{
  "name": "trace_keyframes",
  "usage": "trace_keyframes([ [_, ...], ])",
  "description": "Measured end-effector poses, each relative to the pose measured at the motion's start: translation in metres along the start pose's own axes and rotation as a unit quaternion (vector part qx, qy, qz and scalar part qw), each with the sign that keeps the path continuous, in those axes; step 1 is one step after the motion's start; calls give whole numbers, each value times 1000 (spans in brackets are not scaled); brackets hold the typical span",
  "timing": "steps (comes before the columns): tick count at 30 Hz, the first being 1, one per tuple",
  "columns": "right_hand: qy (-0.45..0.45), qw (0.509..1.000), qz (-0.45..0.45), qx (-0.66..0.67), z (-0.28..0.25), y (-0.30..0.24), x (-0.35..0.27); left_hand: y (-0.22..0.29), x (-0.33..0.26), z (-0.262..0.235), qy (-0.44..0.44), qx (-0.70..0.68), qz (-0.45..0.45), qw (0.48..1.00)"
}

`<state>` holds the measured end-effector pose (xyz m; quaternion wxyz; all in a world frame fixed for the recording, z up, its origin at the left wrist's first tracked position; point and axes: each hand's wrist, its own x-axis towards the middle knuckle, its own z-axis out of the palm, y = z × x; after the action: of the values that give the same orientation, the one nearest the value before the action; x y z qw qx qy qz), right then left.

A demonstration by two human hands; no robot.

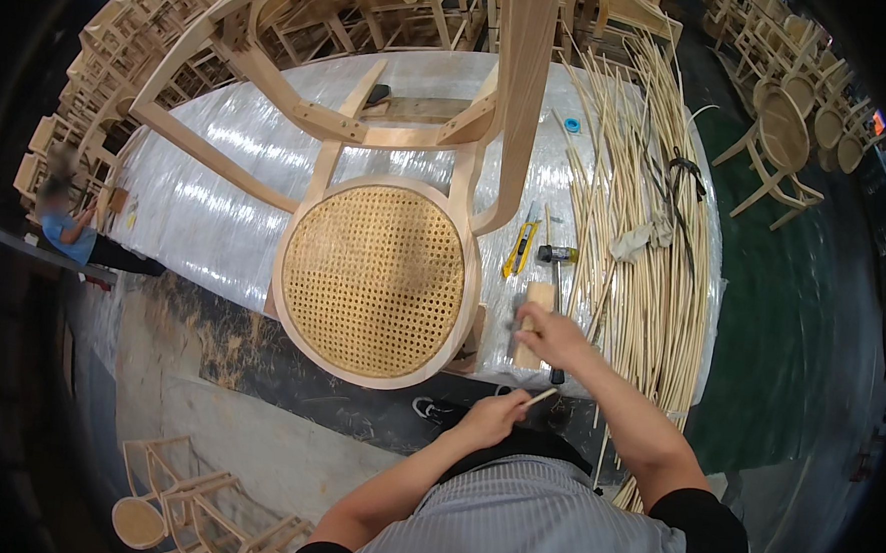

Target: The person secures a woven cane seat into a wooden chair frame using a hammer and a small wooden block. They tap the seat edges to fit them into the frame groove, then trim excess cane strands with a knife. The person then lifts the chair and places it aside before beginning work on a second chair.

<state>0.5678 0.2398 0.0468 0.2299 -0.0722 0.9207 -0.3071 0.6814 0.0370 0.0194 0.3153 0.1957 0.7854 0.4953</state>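
the right hand is closed on a small wood block standing on the desk edge, just right of the chair's cane seat. the left hand, nearer the body, pinches a thin cane strip whose long axis points up-right toward the block.

chair frame bare pale wood, smooth, matt; seat woven cane, open mesh; table cover glossy crinkled plastic sheet; cane strips pale, smooth; wood block raw; knife yellow plastic; floor green, matt
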Motion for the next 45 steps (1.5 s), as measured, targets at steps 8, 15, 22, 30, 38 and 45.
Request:
trace_keyframes([
  [8, 46, 994, -47, -86, -6, -2, 62, 3, -51, -46, 185, 30, -54, 981],
  [15, 107, 977, 123, -138, -50, -36, 163, 9, -42, -55, 215, 9, -39, 976],
  [22, 157, 971, 174, -46, -41, -49, 164, 11, -41, -59, 233, 5, -61, 971],
  [30, 172, 923, 114, 325, 23, 37, 37, 1, -15, -49, 199, 20, -42, 979],
  [38, 276, 934, 128, 187, 44, 58, -24, -19, 3, -33, 143, 32, -120, 982],
  [45, 145, 968, 142, 150, 38, 34, -97, -27, 0, -16, 126, 33, -162, 978],
])
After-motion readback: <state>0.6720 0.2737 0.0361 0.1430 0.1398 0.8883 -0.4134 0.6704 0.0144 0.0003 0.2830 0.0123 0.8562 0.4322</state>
